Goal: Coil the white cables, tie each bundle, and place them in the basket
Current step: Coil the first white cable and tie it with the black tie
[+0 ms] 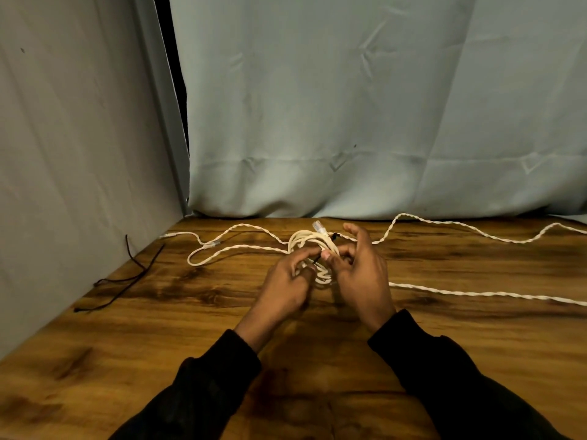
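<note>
A coiled bundle of white cable (313,249) sits between both hands at the far middle of the wooden worktop (158,328). The left hand (287,285) pinches a thin dark tie (315,261) at the coil's near side; the right hand (362,265) curls its fingers against the loops. Light, limp and springy, the cable likely needs holding where the loops cross. More loose white cable (476,293) trails right.

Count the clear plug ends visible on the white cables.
2: one plug sticking up from the coiled bundle behind the hands, one on the loose cable at left. Others may be hidden.
</note>
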